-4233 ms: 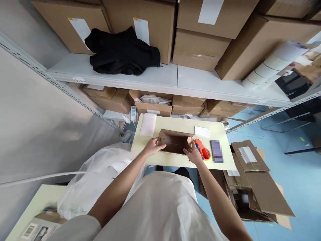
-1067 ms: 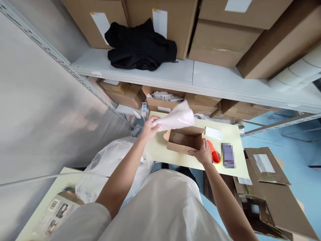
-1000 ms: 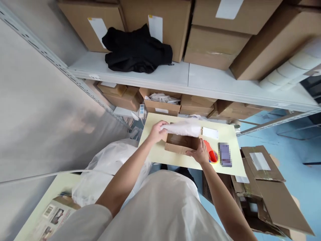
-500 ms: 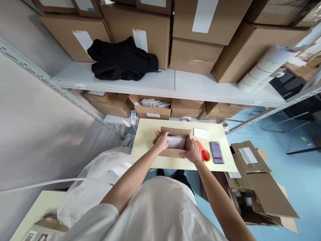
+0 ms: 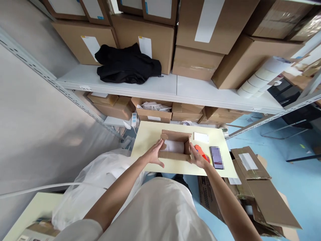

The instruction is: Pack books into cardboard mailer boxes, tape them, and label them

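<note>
A small open cardboard box (image 5: 174, 156) stands on the pale yellow table (image 5: 140, 134). Inside it lies something white and soft-looking (image 5: 174, 146), whose kind I cannot make out. My left hand (image 5: 153, 154) is at the box's left end, fingertips against the cardboard, thumb spread wide toward the front. At the right end, my right hand (image 5: 197, 157) grips the wall, with its fingers along the side and its thumb near the front corner. An orange-red tape dispenser (image 5: 200, 152) lies close beside that hand, partly covered by it.
Right of the dispenser are a phone (image 5: 217, 157) and a white card-like item (image 5: 201, 137). Behind the table rises a shelf (image 5: 150, 92) with cartons, a black garment (image 5: 127, 65) and paper rolls (image 5: 263, 77). Open cartons (image 5: 271, 197) stand on the floor at right; white plastic sheeting (image 5: 100, 177) hangs left.
My left hand has moved from over the box's left edge outward and toward me, its fingers spreading. My right hand has shifted slightly along the right end. The camera view has tilted slightly.
</note>
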Action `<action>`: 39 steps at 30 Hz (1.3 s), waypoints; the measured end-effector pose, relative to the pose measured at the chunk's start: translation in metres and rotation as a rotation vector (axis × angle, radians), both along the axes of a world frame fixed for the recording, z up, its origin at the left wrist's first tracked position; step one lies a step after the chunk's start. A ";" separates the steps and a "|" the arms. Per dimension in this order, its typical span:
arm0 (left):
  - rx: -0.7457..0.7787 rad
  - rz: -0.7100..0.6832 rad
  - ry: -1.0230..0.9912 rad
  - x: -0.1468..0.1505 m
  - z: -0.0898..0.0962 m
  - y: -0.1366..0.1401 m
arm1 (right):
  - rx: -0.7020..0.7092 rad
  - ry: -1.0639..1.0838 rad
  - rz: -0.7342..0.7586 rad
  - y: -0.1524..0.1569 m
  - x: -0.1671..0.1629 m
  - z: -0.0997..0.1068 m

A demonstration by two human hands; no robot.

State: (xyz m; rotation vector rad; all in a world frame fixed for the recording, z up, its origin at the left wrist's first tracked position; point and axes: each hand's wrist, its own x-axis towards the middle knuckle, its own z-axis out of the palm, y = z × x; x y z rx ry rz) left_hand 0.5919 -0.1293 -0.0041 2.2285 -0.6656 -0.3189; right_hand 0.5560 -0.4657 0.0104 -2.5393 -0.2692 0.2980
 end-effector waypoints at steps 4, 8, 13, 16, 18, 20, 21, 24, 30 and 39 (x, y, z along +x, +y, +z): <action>0.202 -0.076 -0.120 0.006 0.010 0.001 | -0.168 0.126 0.247 -0.001 0.008 0.013; 0.119 0.016 -0.122 0.008 0.006 0.000 | -0.166 0.060 0.212 -0.001 0.012 0.015; -0.165 0.289 -0.062 0.006 -0.005 -0.012 | 0.030 -0.107 -0.050 0.010 0.023 0.005; -0.319 0.427 -0.003 0.008 -0.011 -0.020 | 0.084 -0.182 -0.225 0.017 0.035 0.003; -0.373 0.472 0.048 0.010 -0.015 -0.022 | 0.129 -0.183 -0.215 0.018 0.042 0.005; -0.393 0.490 0.094 0.011 -0.018 -0.022 | 0.153 -0.131 -0.145 0.017 0.046 0.007; -0.394 0.496 0.108 0.012 -0.019 -0.022 | 0.154 -0.105 -0.116 0.015 0.047 0.008; -0.377 0.487 0.120 0.013 -0.023 -0.020 | 0.151 -0.098 -0.071 0.009 0.044 0.007; -0.353 0.451 0.162 0.014 -0.028 -0.018 | 0.263 -0.105 -0.082 0.007 0.050 0.005; -0.090 0.361 -0.074 0.011 -0.004 -0.022 | -0.112 -0.155 0.107 0.018 0.044 0.015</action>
